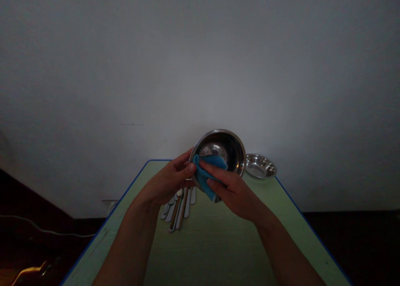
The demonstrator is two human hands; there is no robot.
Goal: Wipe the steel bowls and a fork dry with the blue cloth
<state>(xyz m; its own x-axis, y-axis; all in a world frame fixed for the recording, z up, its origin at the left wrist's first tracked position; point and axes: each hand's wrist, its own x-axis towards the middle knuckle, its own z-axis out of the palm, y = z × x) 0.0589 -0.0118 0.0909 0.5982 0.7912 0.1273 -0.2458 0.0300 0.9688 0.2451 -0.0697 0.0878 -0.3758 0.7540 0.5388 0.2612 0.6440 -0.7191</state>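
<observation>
A shiny steel bowl (236,148) is held up above the table, its opening tilted toward me. My left hand (175,173) grips the bowl's left side, thumb at the rim and fingers behind it. With my right hand (231,188) I press a blue cloth (206,180) against the inner wall and rim at the lower left. Part of the cloth hangs below the rim. Several pieces of cutlery (179,211), some with brown handles, lie below my left hand, their far ends hidden by the hand and bowl.
A second, shallower steel bowl (261,166) rests at the table's far right corner. The pale green table (200,252) has a blue edge and stands against a plain wall (200,69). A white cable (46,230) runs along the dark floor at left.
</observation>
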